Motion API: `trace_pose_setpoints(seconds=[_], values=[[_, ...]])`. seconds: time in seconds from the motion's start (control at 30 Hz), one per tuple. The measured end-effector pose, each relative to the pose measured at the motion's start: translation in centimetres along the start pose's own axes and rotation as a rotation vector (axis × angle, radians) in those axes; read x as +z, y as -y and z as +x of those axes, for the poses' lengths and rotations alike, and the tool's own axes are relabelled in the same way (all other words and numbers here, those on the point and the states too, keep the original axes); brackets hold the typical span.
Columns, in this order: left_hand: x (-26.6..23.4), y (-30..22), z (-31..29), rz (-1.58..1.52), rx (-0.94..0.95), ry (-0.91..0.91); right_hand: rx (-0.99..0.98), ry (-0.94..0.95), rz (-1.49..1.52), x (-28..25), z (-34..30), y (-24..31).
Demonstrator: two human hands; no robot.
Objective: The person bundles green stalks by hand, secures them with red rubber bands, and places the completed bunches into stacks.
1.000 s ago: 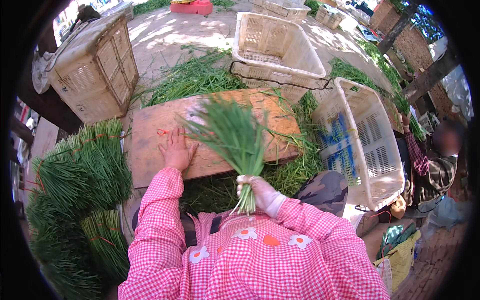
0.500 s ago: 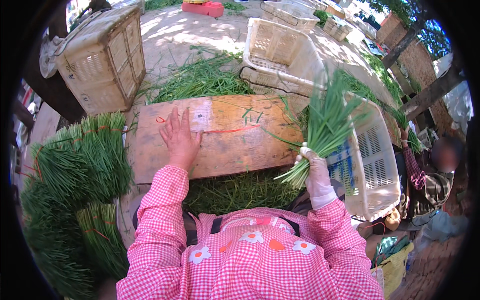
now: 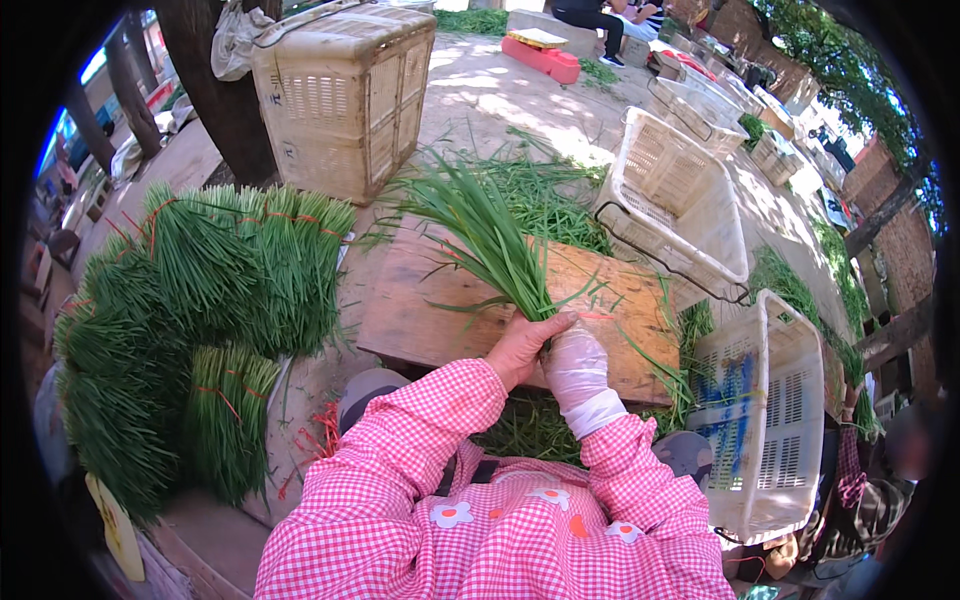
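A loose bunch of chives (image 3: 485, 235) is held over the wooden board (image 3: 615, 345), its green leaves fanning toward the far left. My bare left hand (image 3: 522, 346) is closed round the lower stems. Beside it and touching it, my right hand (image 3: 578, 365), in a thin whitish glove, is closed on the same stems; the cut ends are hidden by the hands. A piece of red tie (image 3: 597, 316) shows on the board just beyond my right hand. Tied chive bundles (image 3: 205, 255) with red bands are piled on the left.
A tall white crate (image 3: 330, 110) stands at the far left, and an open crate (image 3: 680, 200) with a wire handle at the far right. Another crate (image 3: 765, 430) is close on my right. Loose leaves (image 3: 560, 210) lie beyond the board. Red ties (image 3: 325, 430) lie by my left knee.
My right hand has carried the chives from the right side to over the board. My left hand has left the board and closed on the stems. The view has swung left.
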State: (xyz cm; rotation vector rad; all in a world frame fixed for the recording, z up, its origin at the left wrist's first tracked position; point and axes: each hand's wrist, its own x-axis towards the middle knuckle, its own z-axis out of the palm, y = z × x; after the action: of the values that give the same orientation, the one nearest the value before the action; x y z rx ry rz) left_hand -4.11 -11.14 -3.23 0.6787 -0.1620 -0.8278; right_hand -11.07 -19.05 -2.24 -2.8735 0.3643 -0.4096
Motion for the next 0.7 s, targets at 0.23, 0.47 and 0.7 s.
trace_pose_setpoints(seconds=[0.23, 0.47, 0.7], values=[[-1.8, -3.4, -0.2, -0.181, -0.093, -0.135, -0.072, 0.005, 0.085, -1.3, -2.0, 3.1], [-1.9, -7.5, -0.3, -0.01, 0.045, -0.043, 0.117, 0.747, 0.268, -4.1, -6.5, -1.3], [0.0, -5.9, -1.7, 0.337, -0.001, 0.034, -0.18, 0.079, 0.536, -11.9, -3.4, -1.6]])
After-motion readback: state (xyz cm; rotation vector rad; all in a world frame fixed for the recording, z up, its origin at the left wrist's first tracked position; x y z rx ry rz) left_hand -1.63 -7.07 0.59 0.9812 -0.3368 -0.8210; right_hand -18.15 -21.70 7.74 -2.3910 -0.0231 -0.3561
